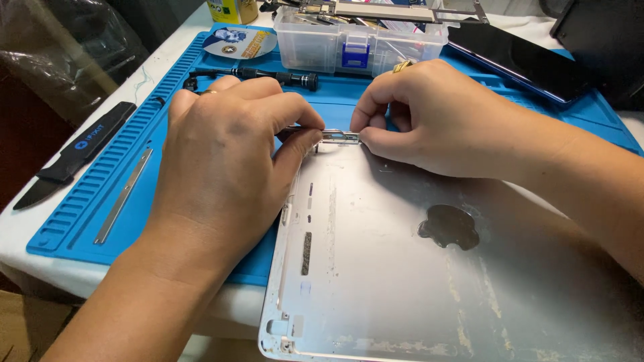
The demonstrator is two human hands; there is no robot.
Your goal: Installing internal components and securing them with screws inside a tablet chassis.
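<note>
My left hand [225, 144] has thumb and forefinger closed in a pinch on one end of a small metal bracket [339, 136], and the other fingers are curled over it. My right hand [429, 117] pinches the other end of the same bracket with thumb and forefinger, also closed tight; it wears a gold ring [402, 66]. The bracket lies at the far edge of an empty silver tablet back shell [376, 268], which fills the near right part of the blue work mat [87, 201] and hangs over its near edge.

On the mat, near its left edge, lies a thin metal strip [124, 194]. Toward the far edge there is a black screwdriver [268, 75], and behind it a clear plastic parts box [335, 45] with a blue latch. A dark tablet screen [516, 60] rests at the far right corner. Left of the mat, on the white table [27, 228], lies a black pry tool [77, 151].
</note>
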